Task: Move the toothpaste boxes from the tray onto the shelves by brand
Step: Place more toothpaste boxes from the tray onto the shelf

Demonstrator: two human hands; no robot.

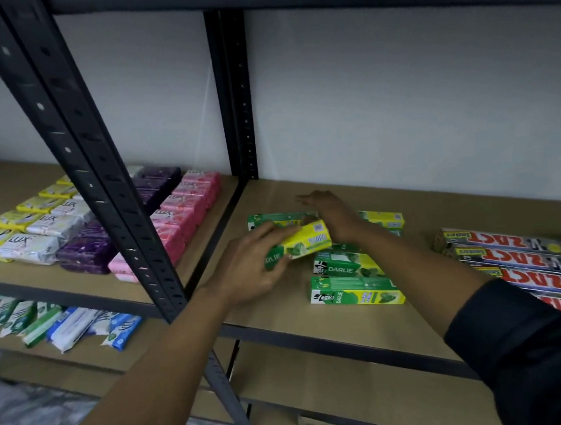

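My left hand (259,267) grips a green and yellow Darlie toothpaste box (303,244) by its left end, just above the brown shelf board (273,315). My right hand (330,213) lies flat with straight fingers on the rear Darlie box (273,220). Several more Darlie boxes (354,290) lie in a column in front of it, and one Darlie box (384,220) lies behind my right wrist. Silver and red Zact boxes (521,258) are lined up on the same shelf to the right. The tray is out of view.
A black perforated upright (105,188) crosses in front, left of my hands. Beyond it on the left shelf lie rows of Lux soap bars (29,246) in yellow, white, purple and pink. Blue, green and white soap packs (64,327) sit on the shelf below.
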